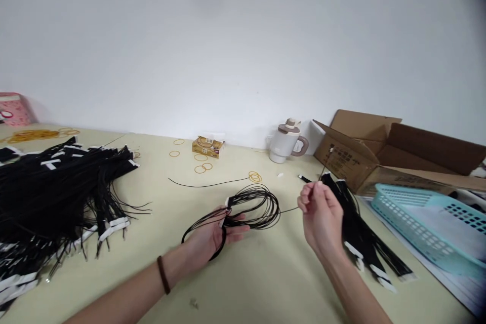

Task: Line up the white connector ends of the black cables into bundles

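My left hand [216, 235] lies palm up near the table's middle, fingers curled round a coil of thin black cable [252, 205] with a white tag on it. My right hand [321, 215] is raised to the right of the coil and pinches the loose end of that cable [325, 164], which sticks up toward the cardboard box. A dark band sits on my left wrist. Just behind my right hand lies a flat row of black cables with white tags [360, 233].
A big heap of tagged black cables [56, 182] covers the left of the table. Rubber bands [254, 176] and one loose cable lie mid-table, with a small yellow box [207, 146] and a white mug [284, 143] behind. An open cardboard box [364, 154] and a blue basket [421, 223] stand at right.
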Tool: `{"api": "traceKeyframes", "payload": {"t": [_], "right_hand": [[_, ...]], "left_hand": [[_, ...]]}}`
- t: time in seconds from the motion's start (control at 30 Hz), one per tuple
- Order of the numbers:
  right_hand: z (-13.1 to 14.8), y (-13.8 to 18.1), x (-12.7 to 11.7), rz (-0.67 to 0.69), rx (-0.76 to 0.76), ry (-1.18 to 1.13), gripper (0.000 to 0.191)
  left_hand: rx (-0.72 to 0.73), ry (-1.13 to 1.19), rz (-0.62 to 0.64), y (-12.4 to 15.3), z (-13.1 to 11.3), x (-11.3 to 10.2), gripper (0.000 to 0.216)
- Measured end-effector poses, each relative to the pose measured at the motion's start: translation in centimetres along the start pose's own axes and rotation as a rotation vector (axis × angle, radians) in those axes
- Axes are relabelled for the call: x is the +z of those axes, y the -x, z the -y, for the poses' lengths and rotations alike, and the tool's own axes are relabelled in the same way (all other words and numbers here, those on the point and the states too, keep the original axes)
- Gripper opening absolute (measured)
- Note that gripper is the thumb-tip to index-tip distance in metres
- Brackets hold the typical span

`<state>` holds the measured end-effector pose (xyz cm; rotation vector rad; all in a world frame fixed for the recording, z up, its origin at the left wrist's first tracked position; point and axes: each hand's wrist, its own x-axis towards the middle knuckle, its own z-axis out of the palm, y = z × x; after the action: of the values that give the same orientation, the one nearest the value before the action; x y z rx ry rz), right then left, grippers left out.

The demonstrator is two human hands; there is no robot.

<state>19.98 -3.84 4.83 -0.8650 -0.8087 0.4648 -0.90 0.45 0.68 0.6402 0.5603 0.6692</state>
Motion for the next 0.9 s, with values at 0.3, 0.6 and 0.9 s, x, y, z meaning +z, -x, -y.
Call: {"api": "traceKeyframes", "payload": {"t": [0.3,0.6,0.9], "right_hand": [[-1.4,4.0,1.0,0.610,-0.911,0.817,0.020],[-2.0,4.4,1.1,0.650,-0.809,0.841,0.014],[-1.8,4.5,1.2,0.652,-0.783,0.844,0.012]], "left_hand": [[0.101,-0.110,0.091,-0.4,0.6,0.0,0.027],[0.106,-0.151,0.110,0.0,0.2,0.4,0.030],[0.163,-0.234,0.119,0.2,-0.4,0.9,0.027]]}}
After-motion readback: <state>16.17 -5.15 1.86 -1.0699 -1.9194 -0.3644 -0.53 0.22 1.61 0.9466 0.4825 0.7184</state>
